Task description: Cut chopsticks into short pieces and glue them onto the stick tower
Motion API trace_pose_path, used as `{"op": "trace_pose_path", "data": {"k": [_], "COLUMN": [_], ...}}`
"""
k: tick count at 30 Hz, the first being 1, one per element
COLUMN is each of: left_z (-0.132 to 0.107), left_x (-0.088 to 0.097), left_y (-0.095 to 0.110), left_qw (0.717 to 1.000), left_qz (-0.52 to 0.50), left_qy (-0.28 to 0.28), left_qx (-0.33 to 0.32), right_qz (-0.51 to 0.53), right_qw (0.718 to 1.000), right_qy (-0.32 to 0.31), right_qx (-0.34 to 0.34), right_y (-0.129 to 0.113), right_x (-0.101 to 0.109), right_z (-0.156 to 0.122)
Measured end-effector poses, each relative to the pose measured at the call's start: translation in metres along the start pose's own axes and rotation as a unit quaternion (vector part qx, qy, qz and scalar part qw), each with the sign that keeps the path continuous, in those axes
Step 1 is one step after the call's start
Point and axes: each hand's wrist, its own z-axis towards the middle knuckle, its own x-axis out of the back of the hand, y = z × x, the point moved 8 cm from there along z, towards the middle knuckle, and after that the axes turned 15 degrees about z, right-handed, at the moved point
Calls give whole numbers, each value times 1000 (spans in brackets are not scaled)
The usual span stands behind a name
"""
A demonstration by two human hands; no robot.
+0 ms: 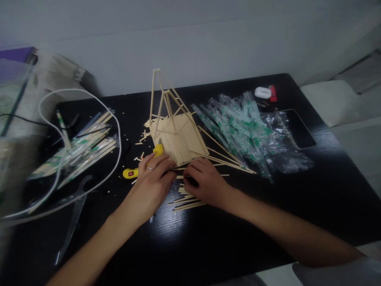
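Observation:
My left hand (157, 174) and my right hand (206, 180) are close together at the front of a wooden stick structure. Between their curled fingers runs a thin wooden stick (179, 169), partly hidden, which both seem to pinch. The structure has a flat base of sticks laid side by side (184, 143) and a tall pointed frame (166, 93) at its back. A yellow glue gun (158, 150) lies beside my left hand, its grip (131, 173) sticking out to the left. Cut short sticks (189, 204) lie below my right hand.
Empty clear-and-green wrappers (238, 123) are heaped on the right, beside a phone (297, 129) and a white case (263, 92). Wrapped chopsticks (86, 147), a looped white cable (118, 131) and a scissors-like tool (76, 210) occupy the left of the black table (238, 246).

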Motion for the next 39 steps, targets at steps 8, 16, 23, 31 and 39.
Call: {"op": "trace_pose_path", "data": {"k": [8, 16, 23, 31, 39], "left_z": [3, 2, 2, 2, 1], "left_x": [41, 11, 5, 0, -2], "left_y": [-24, -7, -2, -1, -3], "left_qw": [998, 1000, 1000, 1000, 1000], "left_qz": [20, 10, 11, -8, -20], "left_qy": [44, -2, 6, -6, 9], "left_qx": [28, 3, -2, -6, 12], "right_qz": [11, 3, -2, 3, -14], "right_qw": [1000, 1000, 1000, 1000, 1000], "right_qy": [14, 0, -3, -1, 1], "right_qx": [9, 6, 8, 4, 13], "right_y": [-1, -1, 0, -1, 0], "right_x": [2, 0, -1, 1, 0], "right_z": [0, 1, 0, 1, 1]}}
